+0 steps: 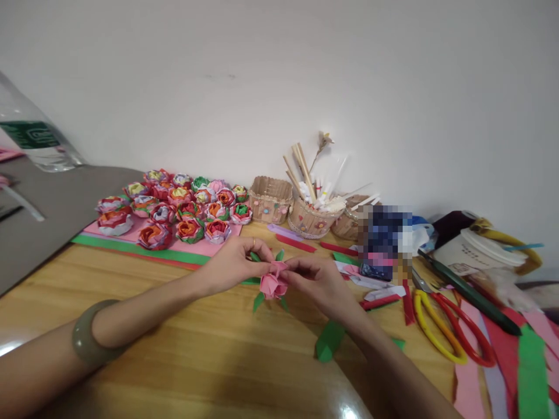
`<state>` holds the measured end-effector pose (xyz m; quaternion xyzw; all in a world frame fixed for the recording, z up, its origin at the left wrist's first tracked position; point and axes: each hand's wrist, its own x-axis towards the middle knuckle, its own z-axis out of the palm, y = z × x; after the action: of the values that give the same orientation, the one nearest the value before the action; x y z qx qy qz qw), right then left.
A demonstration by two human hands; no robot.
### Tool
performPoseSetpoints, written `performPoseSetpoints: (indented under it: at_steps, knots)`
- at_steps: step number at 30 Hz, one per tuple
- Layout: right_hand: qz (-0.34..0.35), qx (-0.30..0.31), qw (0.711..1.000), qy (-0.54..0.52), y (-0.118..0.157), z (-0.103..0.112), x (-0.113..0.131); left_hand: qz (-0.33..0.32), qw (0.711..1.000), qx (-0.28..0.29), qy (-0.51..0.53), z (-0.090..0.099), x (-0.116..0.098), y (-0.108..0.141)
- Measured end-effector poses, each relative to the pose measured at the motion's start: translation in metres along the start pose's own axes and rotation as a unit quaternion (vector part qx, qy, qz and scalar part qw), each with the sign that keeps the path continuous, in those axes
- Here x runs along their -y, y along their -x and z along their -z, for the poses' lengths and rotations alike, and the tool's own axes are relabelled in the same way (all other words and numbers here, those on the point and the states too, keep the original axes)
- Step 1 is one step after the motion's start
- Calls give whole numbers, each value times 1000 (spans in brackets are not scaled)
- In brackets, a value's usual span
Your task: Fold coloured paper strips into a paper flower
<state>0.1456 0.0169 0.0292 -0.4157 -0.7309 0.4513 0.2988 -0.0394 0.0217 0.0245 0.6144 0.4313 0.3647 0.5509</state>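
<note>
A pink folded-paper flower (271, 286) with green paper leaves (258, 301) is held up over the wooden table (183, 355). My left hand (238, 262) pinches it from the left, thumb and fingers closed near its upper edge; a ring shows on one finger and a bangle on the wrist. From the right, my right hand (317, 282) pinches the flower's upper right side between thumb and fingertips. The fingertips partly hide the petals. Below my right hand lies a folded green paper piece (329, 342).
Many-coloured paper flowers (190, 230) stand in rows on stacked paper sheets (94, 241) at the back left. Small decorated baskets (271, 201) hold sticks along the wall. Scissors (454, 329), a green cutter (474, 294), a phone (382, 244), a white tub (476, 250) and paper strips (533, 366) crowd the right.
</note>
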Motion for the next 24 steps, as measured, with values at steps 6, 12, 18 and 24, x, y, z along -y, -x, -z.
performPoseSetpoints:
  at_steps: [6, 12, 18, 24]
  knots:
    - [16, -2, 999, 44, 3, -1, 1, 5, 1000, 23, -6, 0, -7, 1]
    - [140, -9, 968, 208, 7, -6, 2, -7, 999, 42, -23, -3, -6, 4]
    - [252, -54, 900, 351, 10, -3, 2, -47, 997, 53, 15, -1, -3, 2]
    - [330, -132, 845, 399, 10, -3, -3, 11, 994, 53, 93, 0, -5, 0]
